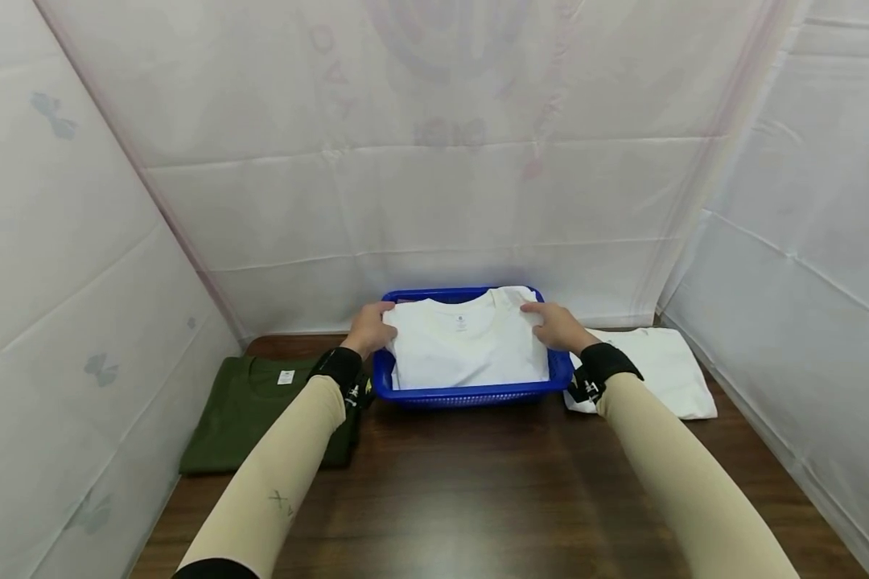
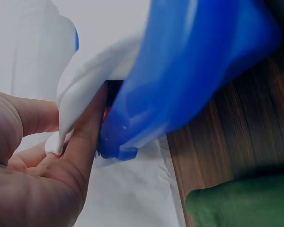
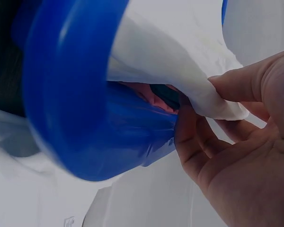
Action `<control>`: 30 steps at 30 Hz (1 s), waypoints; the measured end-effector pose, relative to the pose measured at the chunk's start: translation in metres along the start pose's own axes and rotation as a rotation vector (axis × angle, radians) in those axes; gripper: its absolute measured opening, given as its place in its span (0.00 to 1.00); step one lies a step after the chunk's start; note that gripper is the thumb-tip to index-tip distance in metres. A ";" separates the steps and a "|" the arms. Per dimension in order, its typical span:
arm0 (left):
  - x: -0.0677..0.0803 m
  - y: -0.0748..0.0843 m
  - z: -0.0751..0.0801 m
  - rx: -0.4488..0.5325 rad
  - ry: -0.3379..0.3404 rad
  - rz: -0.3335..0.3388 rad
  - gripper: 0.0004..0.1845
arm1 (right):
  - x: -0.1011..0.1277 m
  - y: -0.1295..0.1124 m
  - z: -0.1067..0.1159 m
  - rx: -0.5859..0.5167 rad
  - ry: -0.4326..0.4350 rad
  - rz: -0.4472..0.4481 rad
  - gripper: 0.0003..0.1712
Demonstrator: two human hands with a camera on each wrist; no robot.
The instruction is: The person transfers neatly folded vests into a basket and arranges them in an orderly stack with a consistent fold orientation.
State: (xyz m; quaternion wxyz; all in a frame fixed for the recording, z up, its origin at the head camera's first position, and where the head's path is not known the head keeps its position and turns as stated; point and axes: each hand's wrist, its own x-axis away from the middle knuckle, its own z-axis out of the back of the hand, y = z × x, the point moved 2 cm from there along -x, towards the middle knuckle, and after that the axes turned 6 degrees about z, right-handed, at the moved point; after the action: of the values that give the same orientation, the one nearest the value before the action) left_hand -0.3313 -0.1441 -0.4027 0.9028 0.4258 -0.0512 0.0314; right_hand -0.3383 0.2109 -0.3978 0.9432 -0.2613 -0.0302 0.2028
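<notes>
A folded white T-shirt [image 1: 471,346] lies across the top of a blue plastic basket [image 1: 478,396], its neckline toward the back wall. My left hand [image 1: 369,328] pinches the shirt's left edge between thumb and fingers; the left wrist view shows the fabric fold in that hand [image 2: 47,156] beside the basket's rim [image 2: 180,71]. At the opposite edge, my right hand [image 1: 559,328] pinches the shirt near its shoulder. In the right wrist view, pink cloth [image 3: 154,98] and dark cloth show inside the basket beneath the shirt, mostly hidden by it.
Left of the basket, folded dark green T-shirts [image 1: 239,418] lie on the brown wooden table [image 1: 449,490], partly behind my left forearm. Another folded white T-shirt [image 1: 659,370] lies at the right. White sheeting [image 1: 434,201] encloses the back and both sides.
</notes>
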 end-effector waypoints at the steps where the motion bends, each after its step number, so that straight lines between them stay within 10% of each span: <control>1: 0.000 0.000 0.000 -0.019 0.003 -0.009 0.35 | 0.000 0.000 0.000 0.003 -0.002 -0.005 0.33; 22: 0.006 0.008 0.003 -0.248 0.121 -0.175 0.26 | 0.005 -0.011 0.003 0.139 0.038 0.077 0.29; 30: 0.027 0.017 0.001 -0.430 0.103 -0.400 0.22 | 0.010 -0.025 0.003 0.204 0.031 0.160 0.32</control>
State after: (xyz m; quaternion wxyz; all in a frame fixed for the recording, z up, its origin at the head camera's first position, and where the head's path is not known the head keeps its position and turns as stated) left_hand -0.3063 -0.1337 -0.3859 0.9620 0.2240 0.0744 -0.1372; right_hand -0.3205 0.1968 -0.3833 0.9460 -0.1685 0.0260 0.2756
